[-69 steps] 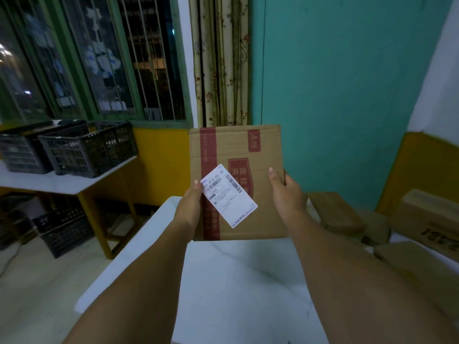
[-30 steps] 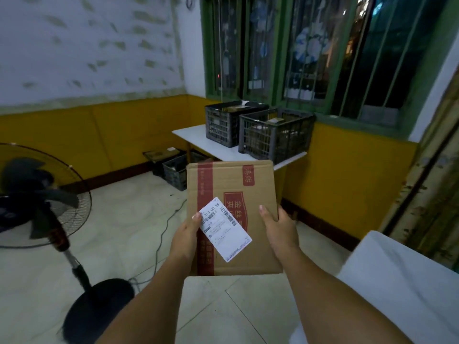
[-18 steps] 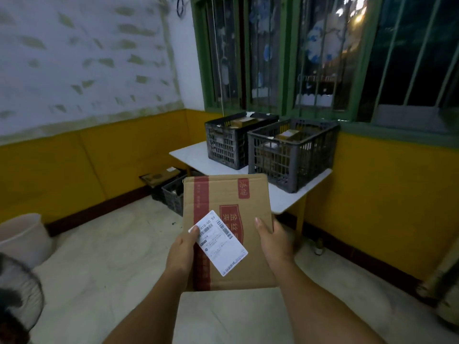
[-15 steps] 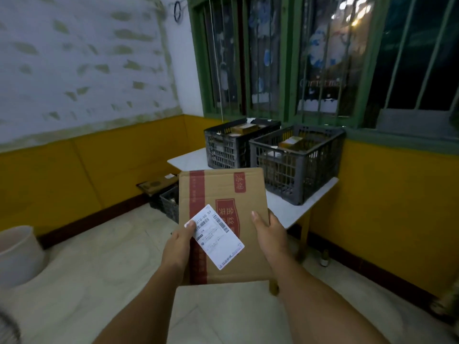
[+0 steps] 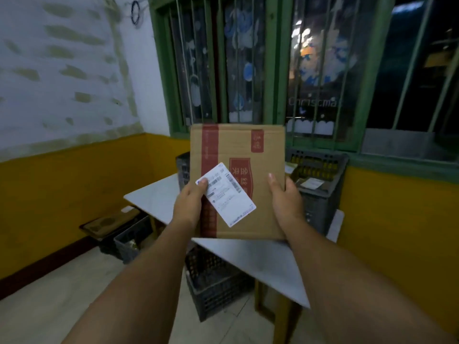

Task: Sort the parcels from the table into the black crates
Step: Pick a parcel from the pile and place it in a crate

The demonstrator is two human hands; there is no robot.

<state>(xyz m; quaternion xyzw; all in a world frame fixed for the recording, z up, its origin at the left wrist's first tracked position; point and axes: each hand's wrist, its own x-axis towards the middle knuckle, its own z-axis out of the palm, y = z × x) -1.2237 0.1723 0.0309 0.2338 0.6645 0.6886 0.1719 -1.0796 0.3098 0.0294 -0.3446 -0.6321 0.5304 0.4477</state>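
Barred window behind. Both hands, left hand (image 5: 190, 202) and right hand (image 5: 285, 197), grasp the box (image 5: 248, 155); step: carrying. Next: lower into a crate (image 5: 320, 175) on the tabletop (image 5: 154, 197).

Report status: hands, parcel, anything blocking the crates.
Left hand and right hand grip the cardboard parcel, held upright. Black crate on the white table directly behind it. Nothing in between.

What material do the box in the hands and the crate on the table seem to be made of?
The flat brown box looks like matte cardboard: dull tan face, red print, white paper label stuck on. The black lattice crate on the white table seems moulded plastic, judging by its regular grid walls.
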